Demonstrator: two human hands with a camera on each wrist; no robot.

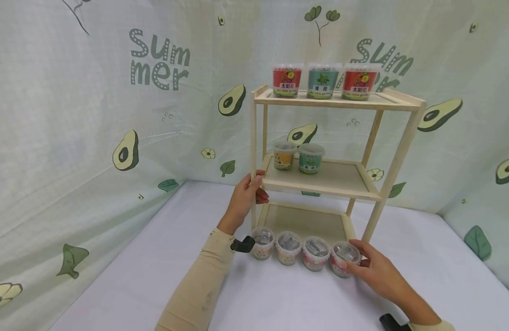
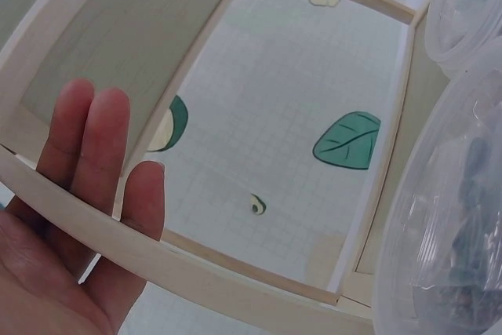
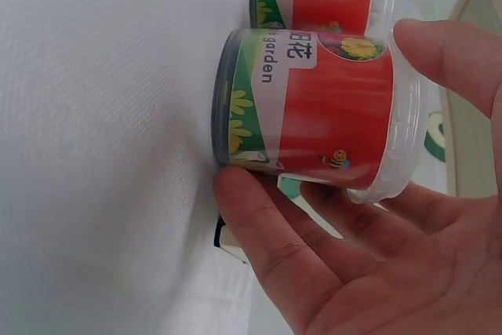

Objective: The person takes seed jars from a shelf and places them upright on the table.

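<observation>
My left hand point(image 1: 244, 197) grips the left front post of a light wooden three-tier shelf point(image 1: 320, 104), level with its middle tier. In the left wrist view its fingers point(image 2: 106, 147) come round behind the wood. My right hand point(image 1: 378, 271) holds a small plastic cup point(image 3: 337, 107) with a red label and clear lid, thumb at the lid's rim and fingers along the other side. That cup stands upright at the right end of a row on the white table. Beside it are another red-labelled cup point(image 1: 315, 259) and two yellow-labelled cups point(image 1: 287, 253) point(image 1: 262, 249).
On the top tier stand two red cups point(image 1: 286, 83) point(image 1: 359, 85) with a teal cup point(image 1: 322, 84) between them. The middle tier bears a yellow cup point(image 1: 283, 158) and a teal cup point(image 1: 310, 162). A printed avocado cloth point(image 1: 205, 55) hangs behind the table point(image 1: 155, 257).
</observation>
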